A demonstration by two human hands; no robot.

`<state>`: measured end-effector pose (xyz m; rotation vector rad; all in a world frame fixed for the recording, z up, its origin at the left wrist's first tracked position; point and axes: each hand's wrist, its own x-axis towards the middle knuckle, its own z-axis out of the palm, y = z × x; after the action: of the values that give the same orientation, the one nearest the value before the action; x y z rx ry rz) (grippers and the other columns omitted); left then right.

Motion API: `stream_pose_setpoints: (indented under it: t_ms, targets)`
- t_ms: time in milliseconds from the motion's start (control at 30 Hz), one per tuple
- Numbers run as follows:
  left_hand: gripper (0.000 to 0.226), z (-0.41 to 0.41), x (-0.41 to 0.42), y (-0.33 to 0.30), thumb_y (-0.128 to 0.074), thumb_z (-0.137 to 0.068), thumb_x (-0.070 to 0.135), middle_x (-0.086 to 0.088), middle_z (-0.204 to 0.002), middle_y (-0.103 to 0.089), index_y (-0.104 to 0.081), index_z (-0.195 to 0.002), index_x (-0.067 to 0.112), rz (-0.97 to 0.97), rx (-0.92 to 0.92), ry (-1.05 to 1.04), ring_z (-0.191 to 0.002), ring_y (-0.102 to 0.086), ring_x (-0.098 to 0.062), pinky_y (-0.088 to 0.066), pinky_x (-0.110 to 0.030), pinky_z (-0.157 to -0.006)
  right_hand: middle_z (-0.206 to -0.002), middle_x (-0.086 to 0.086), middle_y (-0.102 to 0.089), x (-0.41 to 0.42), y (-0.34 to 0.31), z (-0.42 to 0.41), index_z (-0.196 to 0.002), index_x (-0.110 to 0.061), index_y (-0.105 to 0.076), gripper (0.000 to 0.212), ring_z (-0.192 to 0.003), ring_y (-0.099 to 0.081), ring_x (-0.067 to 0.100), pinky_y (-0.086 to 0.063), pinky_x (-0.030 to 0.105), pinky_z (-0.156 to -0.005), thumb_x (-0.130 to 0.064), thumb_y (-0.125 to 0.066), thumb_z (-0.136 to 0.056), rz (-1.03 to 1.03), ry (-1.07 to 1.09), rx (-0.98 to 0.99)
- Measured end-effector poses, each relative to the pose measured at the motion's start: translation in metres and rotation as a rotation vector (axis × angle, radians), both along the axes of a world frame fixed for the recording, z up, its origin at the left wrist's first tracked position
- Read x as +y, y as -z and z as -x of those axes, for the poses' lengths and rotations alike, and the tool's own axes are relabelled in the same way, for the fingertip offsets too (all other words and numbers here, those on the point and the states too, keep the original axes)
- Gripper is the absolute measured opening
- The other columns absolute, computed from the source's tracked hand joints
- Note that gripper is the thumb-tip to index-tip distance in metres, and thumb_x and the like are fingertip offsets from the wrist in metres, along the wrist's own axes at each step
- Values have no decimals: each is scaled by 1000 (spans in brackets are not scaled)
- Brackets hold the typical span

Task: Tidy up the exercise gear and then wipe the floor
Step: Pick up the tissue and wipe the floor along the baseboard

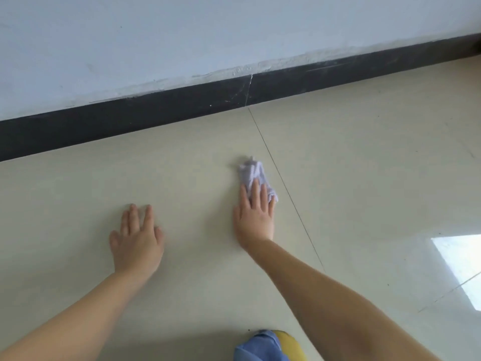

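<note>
Right hand (256, 217), fingers (253, 190) flat, presses cloth (253, 174) near black baseboard (156, 115); left hand (136, 241) splayed on floor (364, 165).

A glossy cream tiled floor (351, 157) is seen; a crumpled pale lilac cloth (253, 174) is pressed flat onto it.

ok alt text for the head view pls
A person's right hand presses a crumpled white cloth on a beige tiled floor, left hand flat beside it. A black baseboard runs beneath a white wall.
</note>
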<state>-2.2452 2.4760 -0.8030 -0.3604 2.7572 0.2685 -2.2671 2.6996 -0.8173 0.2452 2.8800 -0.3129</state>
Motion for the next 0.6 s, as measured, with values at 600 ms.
stream_pose_setpoints:
  t_ms: [600]
  targets:
    - [49,14,-3,-11,-38,-97,18,-8,-157,-18,-33,-145,20,-29,-20,-17,-144,-15,-25,-31,-43,-106,-160,13,-5,66,-20,6,-152,-17,-15,54,-147,-6,31,-7,49,-118,-38,-20,-102,-71,171,-124]
